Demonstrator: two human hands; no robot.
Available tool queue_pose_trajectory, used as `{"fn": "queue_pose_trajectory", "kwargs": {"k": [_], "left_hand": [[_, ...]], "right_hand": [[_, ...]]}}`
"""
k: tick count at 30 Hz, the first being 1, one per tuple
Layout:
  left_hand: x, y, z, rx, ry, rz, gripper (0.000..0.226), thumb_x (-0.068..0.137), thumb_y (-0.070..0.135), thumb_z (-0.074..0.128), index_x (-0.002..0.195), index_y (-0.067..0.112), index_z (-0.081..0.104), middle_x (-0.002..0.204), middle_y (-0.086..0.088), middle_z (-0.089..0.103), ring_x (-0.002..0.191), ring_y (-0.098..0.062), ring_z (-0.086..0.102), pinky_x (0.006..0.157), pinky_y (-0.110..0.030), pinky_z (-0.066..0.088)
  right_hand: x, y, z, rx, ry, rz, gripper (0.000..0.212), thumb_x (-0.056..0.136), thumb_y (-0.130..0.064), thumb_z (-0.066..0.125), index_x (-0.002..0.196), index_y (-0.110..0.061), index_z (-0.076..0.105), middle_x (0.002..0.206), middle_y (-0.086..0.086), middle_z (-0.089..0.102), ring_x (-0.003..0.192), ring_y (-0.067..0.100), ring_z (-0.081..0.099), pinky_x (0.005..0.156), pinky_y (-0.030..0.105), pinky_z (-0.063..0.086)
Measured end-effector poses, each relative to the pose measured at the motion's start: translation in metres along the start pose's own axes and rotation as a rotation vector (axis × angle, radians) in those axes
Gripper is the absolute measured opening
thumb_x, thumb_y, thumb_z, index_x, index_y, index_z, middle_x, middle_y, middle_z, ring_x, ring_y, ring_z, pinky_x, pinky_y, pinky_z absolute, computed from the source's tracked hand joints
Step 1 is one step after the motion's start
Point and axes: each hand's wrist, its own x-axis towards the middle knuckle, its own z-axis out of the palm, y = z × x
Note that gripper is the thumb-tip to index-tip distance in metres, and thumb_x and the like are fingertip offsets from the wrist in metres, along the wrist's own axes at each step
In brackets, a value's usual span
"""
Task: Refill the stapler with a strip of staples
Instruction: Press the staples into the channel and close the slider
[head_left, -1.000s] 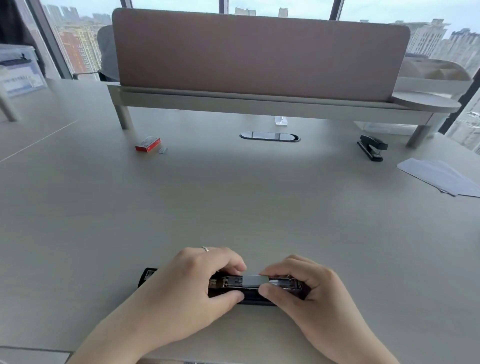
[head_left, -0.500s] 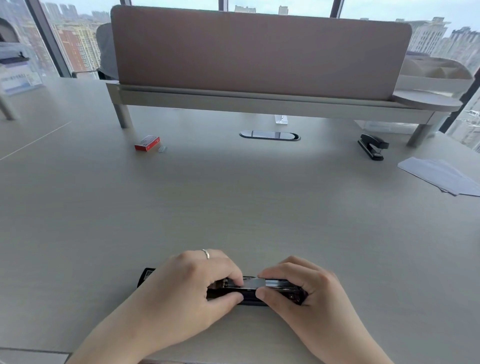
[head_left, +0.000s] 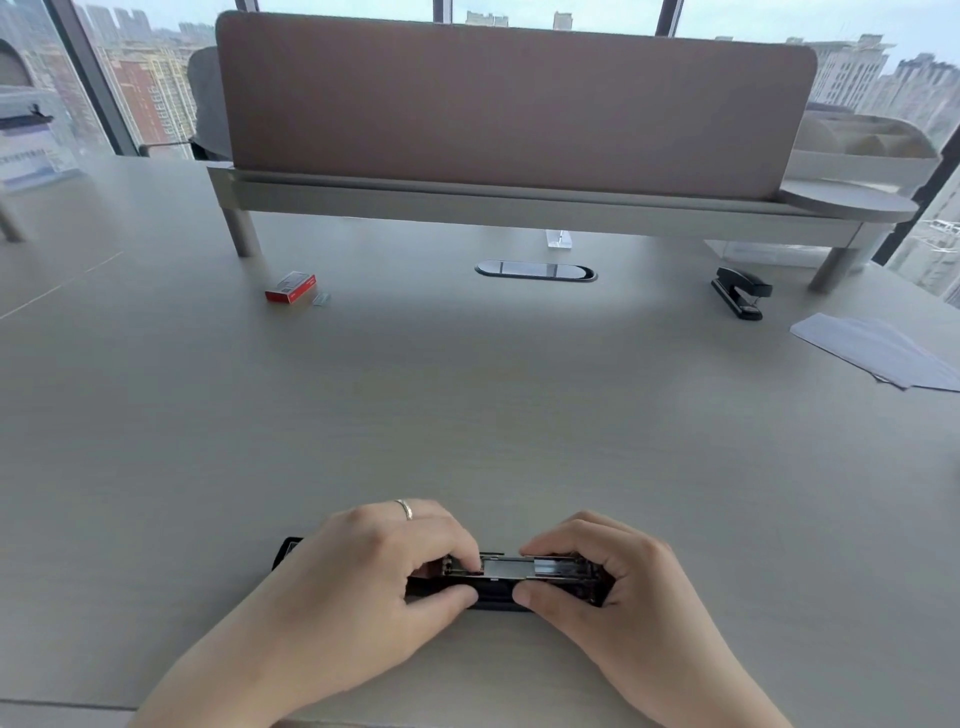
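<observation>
Gripping the opened stapler (head_left: 498, 597) from both ends, left hand (head_left: 363, 582) and right hand (head_left: 618, 592) clamped, staple strip (head_left: 506, 566) lying in its channel

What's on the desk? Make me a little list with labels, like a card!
place: pale wooden desk by big windows
left hand: pinching the open stapler, ring on one finger
right hand: pinching the stapler's other end
staple strip: lying in the stapler's open channel
red staple box: far left, small loose strip beside it
second stapler: black, far right, closed
papers: white, right edge
divider: brownish panel across the back
</observation>
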Motion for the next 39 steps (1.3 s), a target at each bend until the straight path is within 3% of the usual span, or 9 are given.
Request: {"fn": "queue_pose_trajectory", "kwargs": {"k": [3,9,15,19,25,31,36,39], "left_hand": [[-0.004,-0.004,-0.004,-0.006,-0.007,-0.040,0.026,0.074,0.058,0.060,0.098,0.048,0.056,0.093,0.024,0.067,0.071,0.003,0.057,0.057,-0.008,0.040],[-0.015,-0.021,-0.020,-0.013,-0.010,-0.137,0.042,0.070,0.052,0.077,0.103,0.056,0.052,0.113,0.045,0.054,0.095,0.007,0.063,0.082,-0.021,0.055],[-0.024,-0.040,-0.032,-0.040,-0.040,-0.185,0.048,0.069,0.050,0.080,0.106,0.062,0.053,0.111,0.033,0.059,0.094,0.000,0.063,0.079,-0.023,0.054],[-0.024,-0.046,-0.036,-0.021,-0.055,-0.190,0.032,0.069,0.048,0.081,0.094,0.054,0.062,0.102,0.024,0.066,0.088,-0.004,0.064,0.076,-0.024,0.052],[-0.024,-0.047,-0.034,-0.021,-0.019,-0.181,0.028,0.072,0.046,0.081,0.094,0.052,0.064,0.101,0.026,0.067,0.089,-0.002,0.065,0.076,-0.025,0.053],[-0.026,-0.050,-0.032,-0.034,-0.007,-0.165,0.031,0.071,0.044,0.083,0.094,0.052,0.065,0.100,0.023,0.068,0.088,-0.004,0.066,0.075,-0.022,0.050],[-0.026,-0.052,-0.032,-0.057,0.004,-0.167,0.031,0.070,0.041,0.084,0.094,0.051,0.066,0.099,0.022,0.069,0.086,-0.008,0.067,0.072,-0.025,0.051],[-0.026,-0.053,-0.031,-0.066,0.012,-0.165,0.033,0.070,0.038,0.086,0.094,0.050,0.067,0.098,0.021,0.070,0.085,-0.011,0.067,0.070,-0.027,0.052]], "right_hand": [[-0.001,-0.001,0.000,0.012,0.014,0.008,0.024,0.070,-0.034,0.083,0.090,-0.039,0.070,0.094,-0.022,0.069,0.086,0.003,0.064,0.067,0.010,0.045],[-0.002,-0.001,-0.001,0.024,0.006,0.009,0.023,0.071,-0.032,0.081,0.084,-0.035,0.063,0.086,-0.012,0.068,0.072,0.009,0.059,0.059,0.013,0.042],[-0.003,0.000,0.000,0.018,0.003,-0.052,0.016,0.075,-0.033,0.079,0.085,-0.035,0.067,0.091,-0.015,0.067,0.082,0.010,0.060,0.063,0.013,0.040],[-0.003,0.004,0.004,-0.014,0.007,-0.120,0.008,0.076,-0.041,0.070,0.084,-0.038,0.070,0.094,-0.013,0.067,0.087,0.012,0.062,0.071,0.021,0.046],[-0.003,0.007,0.007,-0.121,0.009,-0.233,0.020,0.084,-0.042,0.060,0.100,-0.052,0.067,0.089,-0.020,0.061,0.086,0.004,0.059,0.074,0.019,0.046],[-0.002,0.006,0.009,-0.163,0.016,-0.295,0.025,0.089,-0.036,0.058,0.106,-0.051,0.066,0.087,-0.019,0.056,0.082,-0.001,0.054,0.075,0.026,0.049],[-0.005,0.008,0.001,-0.133,-0.010,-0.224,0.021,0.085,-0.036,0.068,0.100,-0.051,0.068,0.092,-0.019,0.060,0.075,0.000,0.056,0.069,0.010,0.034],[-0.007,0.013,-0.006,-0.124,-0.006,-0.210,0.020,0.083,-0.032,0.073,0.096,-0.046,0.070,0.095,-0.018,0.064,0.069,-0.006,0.056,0.065,0.004,0.033]]}}
